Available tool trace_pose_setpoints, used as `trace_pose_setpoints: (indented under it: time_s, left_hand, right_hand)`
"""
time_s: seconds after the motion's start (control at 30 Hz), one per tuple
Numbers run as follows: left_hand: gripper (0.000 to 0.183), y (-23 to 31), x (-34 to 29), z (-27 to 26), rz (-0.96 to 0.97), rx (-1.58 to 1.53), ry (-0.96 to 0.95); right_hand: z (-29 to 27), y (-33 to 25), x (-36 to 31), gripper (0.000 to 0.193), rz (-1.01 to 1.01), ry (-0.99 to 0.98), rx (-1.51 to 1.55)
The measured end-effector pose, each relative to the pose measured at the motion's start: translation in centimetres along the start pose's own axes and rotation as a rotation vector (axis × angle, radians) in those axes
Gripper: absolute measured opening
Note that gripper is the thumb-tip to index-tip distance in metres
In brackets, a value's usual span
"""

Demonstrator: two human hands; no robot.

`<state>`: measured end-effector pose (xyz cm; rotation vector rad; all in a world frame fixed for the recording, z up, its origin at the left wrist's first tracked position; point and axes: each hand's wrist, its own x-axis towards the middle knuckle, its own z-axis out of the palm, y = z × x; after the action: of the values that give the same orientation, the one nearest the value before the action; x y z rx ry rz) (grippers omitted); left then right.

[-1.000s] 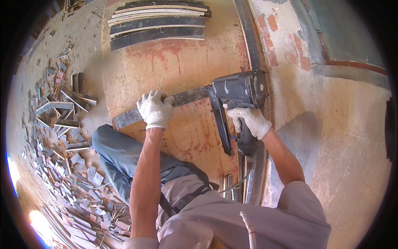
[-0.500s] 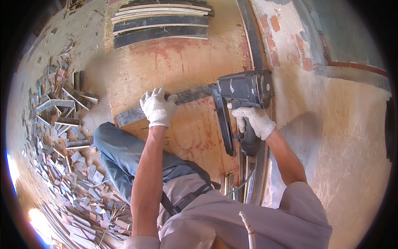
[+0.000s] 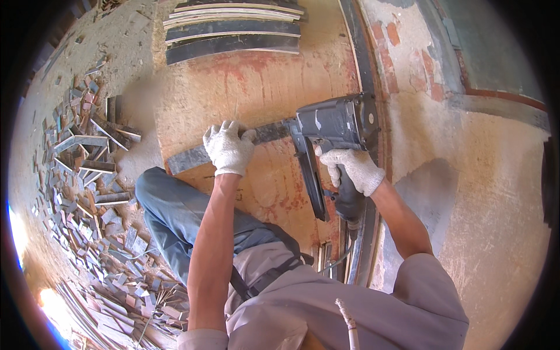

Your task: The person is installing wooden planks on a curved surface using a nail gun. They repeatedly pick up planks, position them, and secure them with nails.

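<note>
My left hand point(image 3: 229, 149), in a white knit glove, is closed over a dark-faced wooden strip point(image 3: 189, 160). The strip lies crosswise over a stained tan board point(image 3: 201, 81). A black nail gun point(image 3: 331, 123) is in my right hand point(image 3: 354, 169), also gloved, with the fingers wrapped round its handle. The gun's nose end rests at or just over the strip's right end, and its long magazine slants down toward me. Whether the nose touches the wood I cannot tell. A hose runs from the bottom of the handle.
More dark strips point(image 3: 233, 45) are stacked at the board's far end. A long dark beam point(image 3: 363, 52) runs along the board's right side, beside a worn wall point(image 3: 484, 175) with bare brick patches. Wood offcuts point(image 3: 87, 198) litter the floor at left. My bent knee point(image 3: 154, 186) is close to the strip.
The nail gun in my right hand has shifted a little left, over the strip's end. My left hand keeps its hold on the strip. The whole view has moved slightly.
</note>
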<state>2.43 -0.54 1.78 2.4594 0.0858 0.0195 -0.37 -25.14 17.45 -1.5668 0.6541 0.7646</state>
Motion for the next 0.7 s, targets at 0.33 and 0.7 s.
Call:
trace_pose_setpoints:
  time_s: [0.33,0.7]
  left_hand:
    - [0.014,0.1,0.2,0.0,0.029,-0.016,-0.003]
    - [0.066,-7.9,-1.9,-8.0,-0.674,0.362,0.091]
  right_hand:
    - [2.3,-0.2,0.6,0.026,0.038,-0.018,-0.089]
    - [1.4,1.8,0.8,0.031,0.016,-0.016,-0.008]
